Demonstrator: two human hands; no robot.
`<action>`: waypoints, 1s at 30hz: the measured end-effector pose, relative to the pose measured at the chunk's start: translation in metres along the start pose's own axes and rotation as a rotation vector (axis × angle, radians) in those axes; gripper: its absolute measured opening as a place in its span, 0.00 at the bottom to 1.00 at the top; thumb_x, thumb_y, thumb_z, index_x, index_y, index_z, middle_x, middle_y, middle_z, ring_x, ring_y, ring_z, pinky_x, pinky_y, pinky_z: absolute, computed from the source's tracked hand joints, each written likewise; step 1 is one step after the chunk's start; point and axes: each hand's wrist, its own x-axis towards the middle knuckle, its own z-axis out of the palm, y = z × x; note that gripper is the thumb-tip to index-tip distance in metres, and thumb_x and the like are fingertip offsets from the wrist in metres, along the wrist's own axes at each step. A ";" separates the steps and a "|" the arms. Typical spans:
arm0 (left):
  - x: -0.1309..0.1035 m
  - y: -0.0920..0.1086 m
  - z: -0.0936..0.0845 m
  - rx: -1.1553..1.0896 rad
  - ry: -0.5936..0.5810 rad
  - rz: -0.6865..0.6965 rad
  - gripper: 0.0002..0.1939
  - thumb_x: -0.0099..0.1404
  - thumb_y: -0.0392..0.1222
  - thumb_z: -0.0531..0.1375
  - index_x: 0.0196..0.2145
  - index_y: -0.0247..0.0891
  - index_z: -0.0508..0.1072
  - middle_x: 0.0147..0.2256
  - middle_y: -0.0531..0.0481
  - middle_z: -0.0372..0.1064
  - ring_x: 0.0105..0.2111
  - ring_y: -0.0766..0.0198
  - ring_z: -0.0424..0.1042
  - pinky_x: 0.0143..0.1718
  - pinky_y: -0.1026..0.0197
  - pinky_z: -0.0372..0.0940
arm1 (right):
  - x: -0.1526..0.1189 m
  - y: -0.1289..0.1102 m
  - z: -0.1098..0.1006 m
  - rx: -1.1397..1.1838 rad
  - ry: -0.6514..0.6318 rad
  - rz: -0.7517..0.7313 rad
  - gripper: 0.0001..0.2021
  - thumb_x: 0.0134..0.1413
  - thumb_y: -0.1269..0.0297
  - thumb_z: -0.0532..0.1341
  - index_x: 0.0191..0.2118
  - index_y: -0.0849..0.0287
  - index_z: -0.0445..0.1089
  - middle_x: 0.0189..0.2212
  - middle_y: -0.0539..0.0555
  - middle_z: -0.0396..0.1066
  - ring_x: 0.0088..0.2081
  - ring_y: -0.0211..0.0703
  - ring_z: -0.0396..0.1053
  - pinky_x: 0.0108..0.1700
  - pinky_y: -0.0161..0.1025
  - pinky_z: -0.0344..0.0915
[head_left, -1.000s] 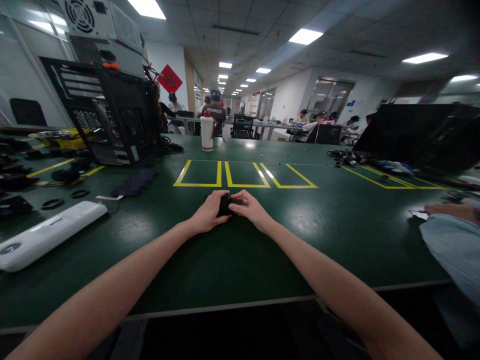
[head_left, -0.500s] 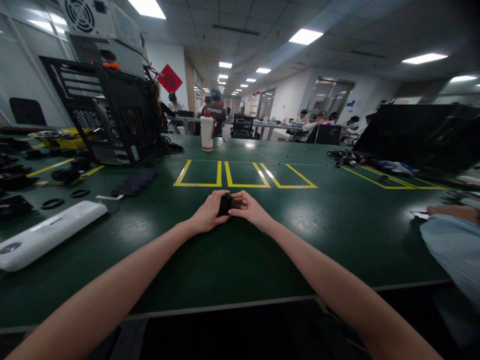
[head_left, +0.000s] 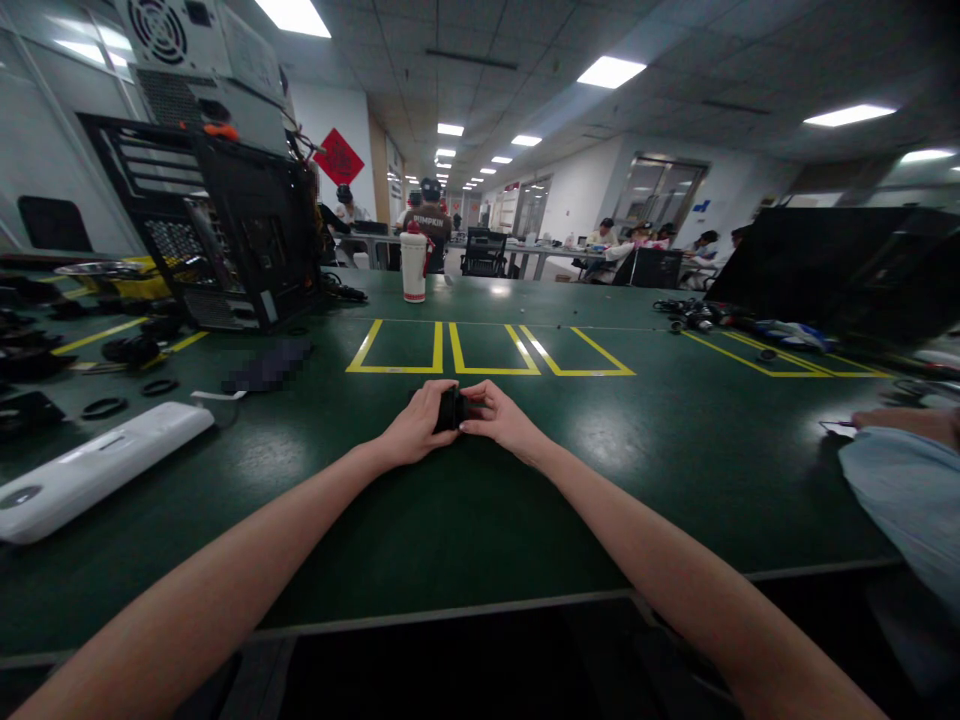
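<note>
Just in front of the taped boxes, a small black cylindrical part (head_left: 451,408) lies on its side between my hands, low over the green table (head_left: 480,520) or on it. Wrapped around its left end is my left hand (head_left: 417,425), thumb toward me. My right hand (head_left: 501,420) pinches its right end with thumb and fingertips. Fingers cover much of the part, so its exact kind is hard to make out.
Yellow tape boxes (head_left: 491,372) mark the table ahead. To the left are a white elongated device (head_left: 105,465), black rings (head_left: 105,407) and an open computer case (head_left: 247,230). A white cup (head_left: 414,265) stands farther back. Another person's sleeve (head_left: 900,490) reaches in at right.
The black part's right end shows slightly more between my hands, and my right fingers have shifted a little on it. Both arms stay almost where they were.
</note>
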 end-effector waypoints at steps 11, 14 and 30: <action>0.000 0.000 0.000 0.001 0.003 0.002 0.30 0.53 0.42 0.58 0.52 0.38 0.49 0.48 0.42 0.54 0.47 0.53 0.58 0.48 0.48 0.57 | -0.001 -0.002 0.004 -0.005 -0.020 -0.058 0.21 0.35 0.76 0.61 0.39 0.55 0.58 0.43 0.50 0.62 0.49 0.39 0.60 0.55 0.43 0.53; 0.000 0.000 -0.001 0.005 -0.001 -0.003 0.30 0.54 0.43 0.57 0.52 0.37 0.49 0.48 0.41 0.54 0.48 0.54 0.58 0.49 0.49 0.56 | 0.001 0.001 0.002 -0.049 0.009 -0.030 0.22 0.37 0.76 0.60 0.42 0.57 0.58 0.44 0.53 0.62 0.50 0.39 0.60 0.56 0.43 0.51; 0.016 -0.020 -0.002 -0.068 -0.151 -0.385 0.33 0.54 0.55 0.55 0.52 0.38 0.49 0.49 0.40 0.57 0.47 0.51 0.62 0.46 0.51 0.60 | -0.006 0.002 -0.013 -0.774 0.101 -0.011 0.22 0.41 0.62 0.62 0.45 0.59 0.62 0.43 0.55 0.63 0.45 0.44 0.62 0.49 0.45 0.57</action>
